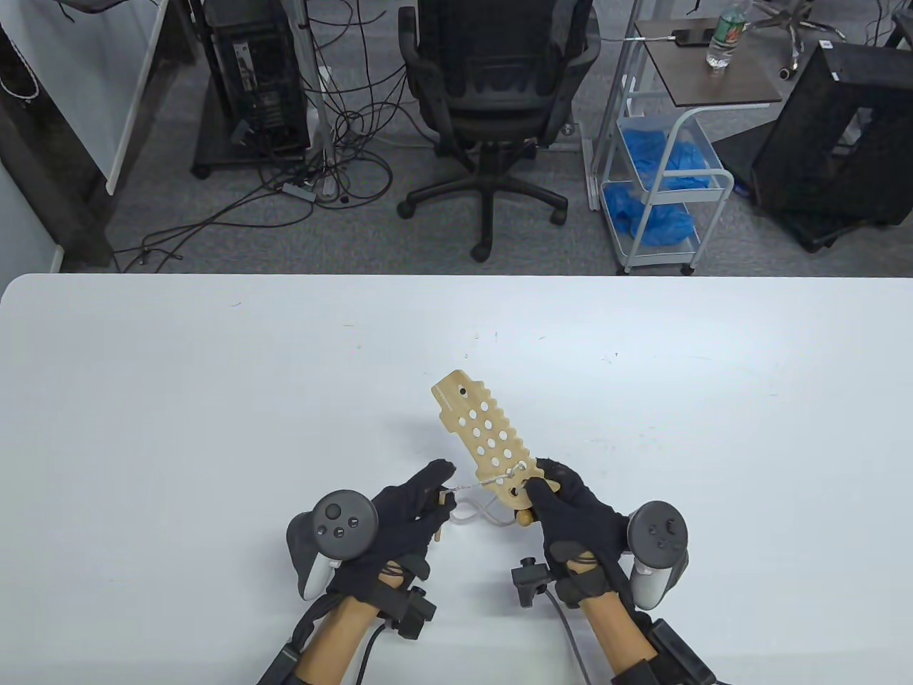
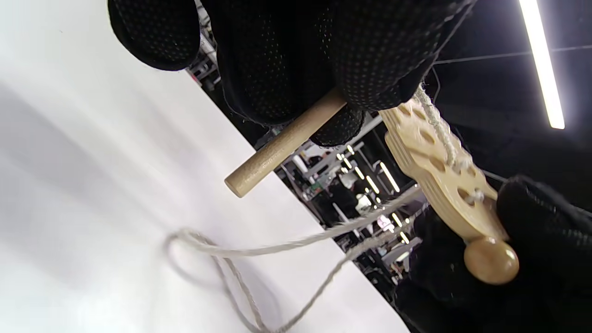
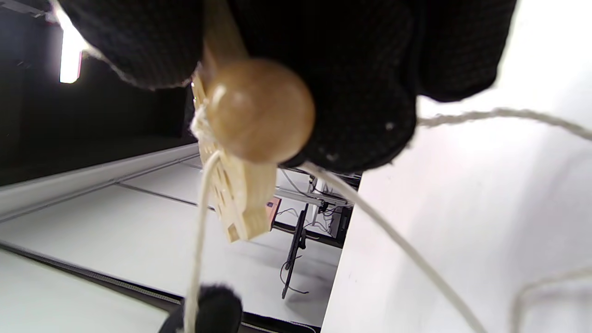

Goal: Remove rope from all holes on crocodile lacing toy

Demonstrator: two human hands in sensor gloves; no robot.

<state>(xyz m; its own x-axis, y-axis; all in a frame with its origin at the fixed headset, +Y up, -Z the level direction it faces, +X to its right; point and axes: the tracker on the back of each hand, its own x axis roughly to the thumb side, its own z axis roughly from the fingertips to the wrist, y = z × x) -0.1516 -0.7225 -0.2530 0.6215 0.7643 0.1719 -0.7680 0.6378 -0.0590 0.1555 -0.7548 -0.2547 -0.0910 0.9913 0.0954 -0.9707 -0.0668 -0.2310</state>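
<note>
Above the near table edge, the right hand [image 1: 570,514] grips the crocodile lacing toy [image 1: 485,435] by its tail — the left hand [image 1: 406,517] pinches the rope [image 1: 474,485] and wooden needle [image 2: 282,144]; no readable writing.

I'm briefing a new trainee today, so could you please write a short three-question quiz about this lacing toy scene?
1. True or false: the rope is already out of every hole in the crocodile toy.
2. Which hand grips the toy's end with the wooden ball? A) left B) right
3. Fill in: the left hand holds a wooden ____ tied to the rope.

Key: 1 false, it is threaded near the ball end. 2 B, the right hand. 3 stick.
</note>
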